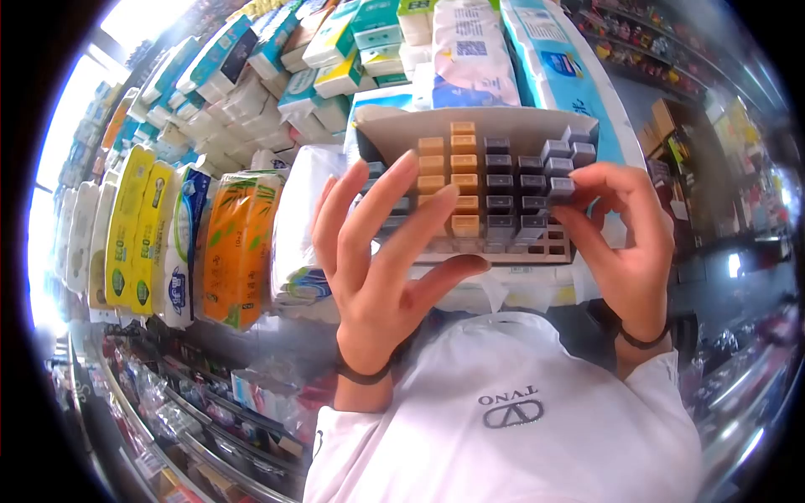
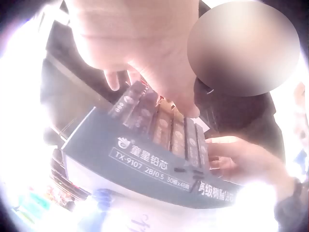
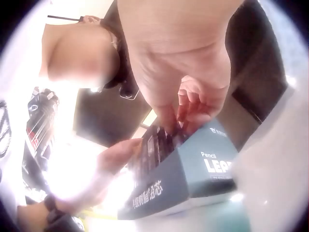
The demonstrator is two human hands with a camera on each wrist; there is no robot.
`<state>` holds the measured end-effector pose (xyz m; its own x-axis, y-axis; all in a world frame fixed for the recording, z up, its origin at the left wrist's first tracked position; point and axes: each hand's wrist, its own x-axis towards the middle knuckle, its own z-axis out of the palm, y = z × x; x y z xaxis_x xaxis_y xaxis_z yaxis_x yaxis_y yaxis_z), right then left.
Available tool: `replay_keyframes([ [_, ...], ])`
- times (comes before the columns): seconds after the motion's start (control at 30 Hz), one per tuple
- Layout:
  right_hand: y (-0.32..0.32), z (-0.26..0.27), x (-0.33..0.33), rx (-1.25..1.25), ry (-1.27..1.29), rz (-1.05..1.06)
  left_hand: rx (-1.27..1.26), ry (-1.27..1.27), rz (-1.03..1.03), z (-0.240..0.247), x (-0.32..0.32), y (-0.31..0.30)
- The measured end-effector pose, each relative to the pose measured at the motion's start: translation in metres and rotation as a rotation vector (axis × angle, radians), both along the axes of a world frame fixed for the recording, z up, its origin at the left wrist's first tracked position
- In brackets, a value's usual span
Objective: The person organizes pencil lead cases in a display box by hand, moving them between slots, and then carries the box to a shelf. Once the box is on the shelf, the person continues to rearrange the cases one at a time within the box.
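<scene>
An open cardboard box [image 1: 478, 126] of pencil lead stands in front of me, its dark printed side [image 2: 140, 150] showing in the left wrist view. Rows of slim lead cases fill it: orange ones [image 1: 464, 184] near the middle, dark grey ones [image 1: 498, 180] and bluish grey ones to the right. My right hand [image 1: 633, 218] has thumb and index finger pinching a dark grey lead case [image 1: 560, 186] in the right-hand rows. Over the left side of the box spreads my left hand [image 1: 377, 268], its fingers apart, covering some cases there and gripping none.
Tissue packs surround the box: an orange pack [image 1: 239, 247] and yellow packs [image 1: 142, 235] at left, a blue and white pack [image 1: 558, 63] behind. Bare slots of the box's grid [image 1: 553, 239] show at its near right corner. Store shelves [image 1: 193, 419] stand lower left.
</scene>
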<state>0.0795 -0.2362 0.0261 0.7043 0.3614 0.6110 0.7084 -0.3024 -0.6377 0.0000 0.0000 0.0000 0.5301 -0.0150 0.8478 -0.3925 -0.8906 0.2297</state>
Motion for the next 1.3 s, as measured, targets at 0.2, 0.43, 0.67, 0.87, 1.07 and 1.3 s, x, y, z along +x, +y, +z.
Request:
replay_keyframes([
  [0.2,0.003,0.007,-0.009,-0.035,0.156,-0.053,0.099,0.062,0.018,0.001,0.007,-0.008],
  [0.43,-0.002,0.014,0.001,0.212,-0.070,-0.009,0.044,0.050,0.021,-0.001,0.005,-0.009],
  [0.67,-0.021,0.018,0.008,0.348,-0.187,-0.009,0.026,0.021,0.014,-0.005,0.006,-0.008],
  [0.87,-0.018,0.010,0.006,0.169,-0.202,-0.017,0.017,0.012,0.009,-0.006,0.006,-0.010],
  [1.07,-0.014,0.008,0.008,0.098,-0.255,0.005,0.007,0.011,0.006,-0.007,0.006,-0.010],
  [1.3,-0.017,0.008,0.008,0.010,-0.324,-0.009,-0.001,0.031,0.010,-0.006,0.004,-0.012],
])
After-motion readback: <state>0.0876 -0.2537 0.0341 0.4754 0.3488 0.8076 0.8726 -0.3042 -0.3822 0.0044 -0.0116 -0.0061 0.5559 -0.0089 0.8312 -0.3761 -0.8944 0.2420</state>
